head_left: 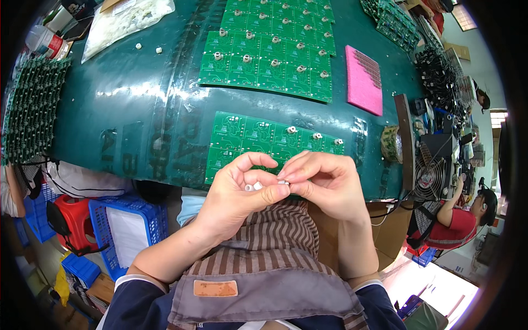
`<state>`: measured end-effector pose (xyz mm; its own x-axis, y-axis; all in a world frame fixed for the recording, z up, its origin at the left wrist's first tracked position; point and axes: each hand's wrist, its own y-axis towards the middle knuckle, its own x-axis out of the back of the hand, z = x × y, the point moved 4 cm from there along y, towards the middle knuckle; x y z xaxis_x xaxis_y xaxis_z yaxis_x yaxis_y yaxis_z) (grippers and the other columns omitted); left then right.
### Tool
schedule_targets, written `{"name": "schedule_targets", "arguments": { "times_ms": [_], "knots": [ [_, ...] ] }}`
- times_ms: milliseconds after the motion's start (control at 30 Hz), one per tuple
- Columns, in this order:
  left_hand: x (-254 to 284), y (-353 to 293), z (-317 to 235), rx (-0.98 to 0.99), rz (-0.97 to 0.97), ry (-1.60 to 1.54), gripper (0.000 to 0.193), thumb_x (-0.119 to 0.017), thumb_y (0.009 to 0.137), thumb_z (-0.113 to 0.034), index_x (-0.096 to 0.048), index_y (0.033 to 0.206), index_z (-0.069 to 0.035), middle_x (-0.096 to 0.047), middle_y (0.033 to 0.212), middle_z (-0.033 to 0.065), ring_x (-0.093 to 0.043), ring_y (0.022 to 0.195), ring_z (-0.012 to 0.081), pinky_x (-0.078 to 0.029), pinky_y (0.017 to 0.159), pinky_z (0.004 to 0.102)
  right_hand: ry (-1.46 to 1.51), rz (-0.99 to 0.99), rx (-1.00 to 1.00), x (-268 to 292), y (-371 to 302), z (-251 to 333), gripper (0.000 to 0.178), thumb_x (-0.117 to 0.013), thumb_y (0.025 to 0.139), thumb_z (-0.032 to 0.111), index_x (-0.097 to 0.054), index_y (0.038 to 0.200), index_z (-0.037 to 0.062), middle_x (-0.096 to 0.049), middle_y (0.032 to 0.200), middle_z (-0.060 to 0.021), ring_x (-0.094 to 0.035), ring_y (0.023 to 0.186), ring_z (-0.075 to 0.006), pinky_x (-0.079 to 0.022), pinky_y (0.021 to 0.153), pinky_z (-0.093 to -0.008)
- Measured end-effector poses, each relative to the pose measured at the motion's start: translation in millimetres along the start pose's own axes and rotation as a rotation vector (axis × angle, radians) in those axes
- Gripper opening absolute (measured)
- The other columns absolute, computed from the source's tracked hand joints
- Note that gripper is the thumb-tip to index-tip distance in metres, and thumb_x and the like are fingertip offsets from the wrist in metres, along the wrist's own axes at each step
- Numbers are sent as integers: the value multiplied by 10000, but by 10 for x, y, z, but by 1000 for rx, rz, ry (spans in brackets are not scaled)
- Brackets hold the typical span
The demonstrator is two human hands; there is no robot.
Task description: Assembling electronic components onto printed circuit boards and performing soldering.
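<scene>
Over the near edge of a green circuit board panel [231, 144], both my hands meet at the fingertips. My left hand [234, 190] is curled and cups a few small white plastic pieces [253, 187] behind the thumb. Between the left thumb tip and the fingertips of my right hand [330, 184] is a small pale part [283, 182], partly hidden by the fingers. On the panel's far right row stand several small whitish round components [317, 136]; my hands cover the panel's near right part.
Larger panels [264, 74] fitted with similar components lie beyond. To their right is a pink foam block [363, 82] with rows of pins. Stacked boards [34, 110] stand at left, near a bag of white pieces [129, 22]. A tape roll [391, 144] sits at right.
</scene>
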<state>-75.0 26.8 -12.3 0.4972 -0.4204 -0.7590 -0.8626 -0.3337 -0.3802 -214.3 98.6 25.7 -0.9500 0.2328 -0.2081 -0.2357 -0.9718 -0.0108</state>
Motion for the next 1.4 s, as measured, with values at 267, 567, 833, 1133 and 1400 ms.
{"name": "schedule_targets", "arguments": {
  "times_ms": [267, 567, 833, 1133, 1400],
  "knots": [
    [0, -84, 43, 24, -92, -51, 283, -485, 966, -138, -478, 1227, -26, -555, 1228, 178, -464, 727, 52, -400, 667, 219, -823, -239, 154, 32, 524, 7, 77, -686, 772, 52, -674, 826, -1, -686, 778, -98, -676, 733, -176, -514, 654, -277],
    [76, -79, 115, -17, -39, -70, 194, -429, 988, -107, -509, 1147, -30, -563, 1204, 204, -449, 680, 46, -407, 646, 211, -916, -228, 2, -21, 672, -65, 71, -675, 779, 45, -665, 825, -8, -682, 747, -110, -676, 692, -183, -529, 658, -286],
    [104, -68, 124, 22, -92, -103, 192, -452, 989, -149, -531, 1132, -48, -630, 1039, 139, -449, 648, 55, -401, 606, 214, -920, -221, 14, -21, 698, -63, 82, -674, 776, 49, -665, 820, -20, -682, 740, -110, -672, 681, -179, -530, 657, -290],
    [114, -71, 117, 29, -81, -131, 208, -487, 951, -104, -527, 1139, -23, -637, 1023, 133, -478, 665, 67, -408, 609, 220, -945, -264, -31, -23, 683, -70, 119, -671, 780, 94, -648, 801, -21, -680, 735, -119, -674, 687, -195, -530, 667, -302],
    [127, -64, 121, 23, -56, -175, 212, -486, 944, -86, -521, 1142, -17, -628, 1071, 166, -480, 671, 66, -410, 622, 218, -951, -301, -33, -61, 675, -91, 113, -675, 781, 92, -641, 793, -16, -674, 731, -119, -670, 677, -195, -521, 643, -306]
  ]
}}
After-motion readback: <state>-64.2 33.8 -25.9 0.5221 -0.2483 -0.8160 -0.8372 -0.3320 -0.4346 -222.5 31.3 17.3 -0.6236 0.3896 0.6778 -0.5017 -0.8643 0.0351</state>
